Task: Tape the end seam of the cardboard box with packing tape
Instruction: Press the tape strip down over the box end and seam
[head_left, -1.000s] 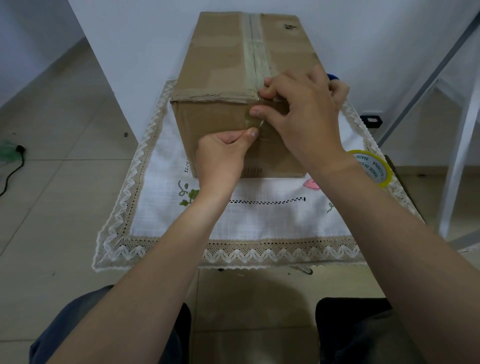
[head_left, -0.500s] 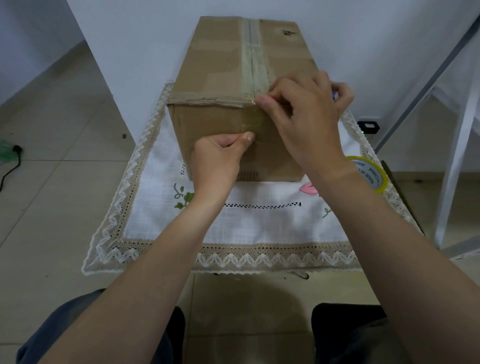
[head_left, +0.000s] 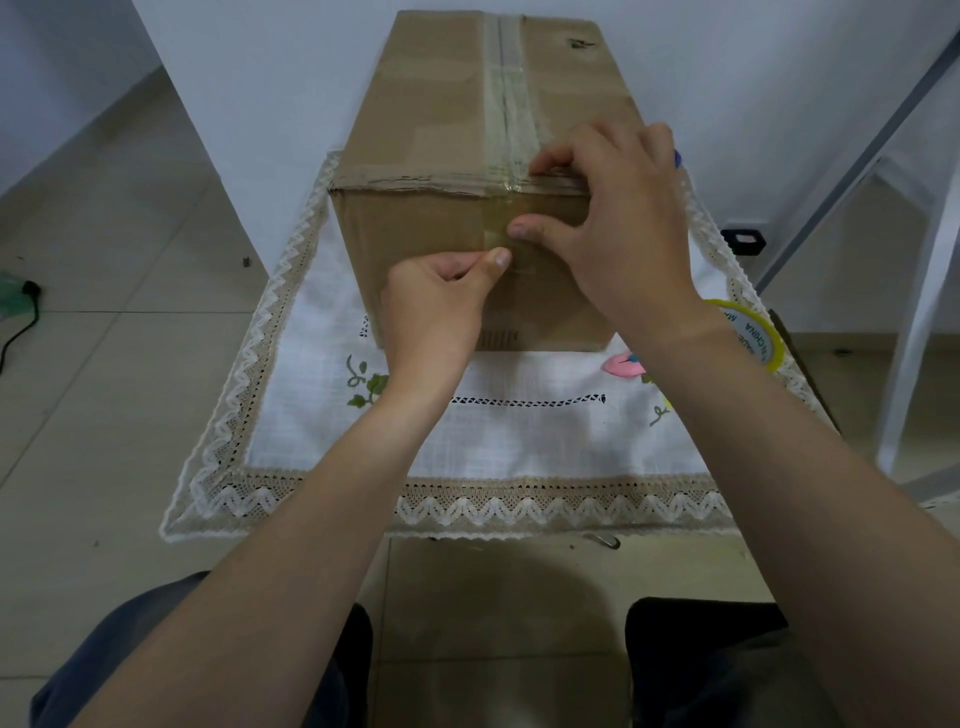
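The cardboard box (head_left: 467, 171) sits at the back of the lace-edged cloth (head_left: 519, 431), with bare cloth in front. The left hand (head_left: 436, 306), fingers curled, thumb-presses clear tape (head_left: 506, 241) onto the near face. The right hand (head_left: 618, 228) presses spread fingers on the top edge, thumb on the tape.

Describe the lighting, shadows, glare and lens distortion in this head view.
Head view: soft, dim, bluish light. A broad diffuse shadow lies on the floor between the knees. Faint glare marks the clear tape along the cardboard box. Wide-angle distortion splays the box edges and enlarges the forearms. Left hand and right hand look reasonably sharp.
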